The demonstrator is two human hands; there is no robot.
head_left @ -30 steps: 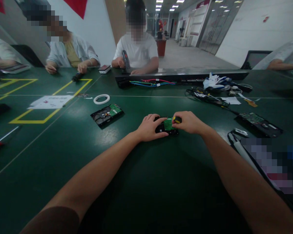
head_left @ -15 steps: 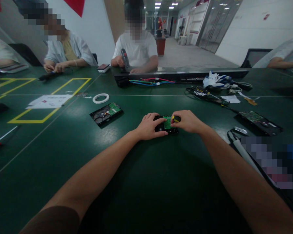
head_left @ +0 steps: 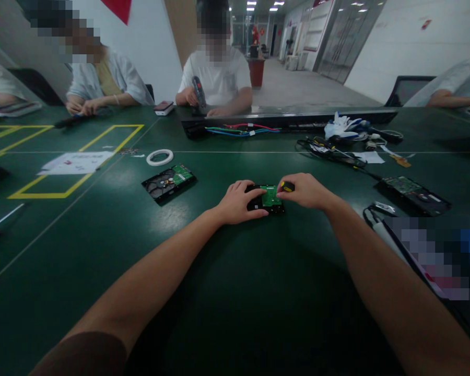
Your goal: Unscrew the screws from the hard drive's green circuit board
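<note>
A hard drive (head_left: 272, 196) with its green circuit board facing up lies on the dark green table in front of me. My left hand (head_left: 241, 203) grips its left part, thumb along the near edge and fingers over the top, so that end is hidden. At the drive's right end, my right hand (head_left: 303, 191) closes round a screwdriver (head_left: 287, 186) with a black and yellow handle. Its tip is hidden by the fingers. To the left lies another hard drive (head_left: 169, 184), and a third hard drive (head_left: 413, 195) is at the right.
A white ring (head_left: 160, 157) and a paper sheet (head_left: 76, 162) lie to the left. A red-handled screwdriver (head_left: 3, 219) is at far left. Gloves (head_left: 344, 127), cables and a long black housing (head_left: 290, 121) with coloured wires lie ahead. Across the table, a person (head_left: 215, 78) holds a power tool.
My right hand and the screwdriver have shifted slightly right, showing more of the green board. My left hand stays on the hard drive. The whole view has moved a little.
</note>
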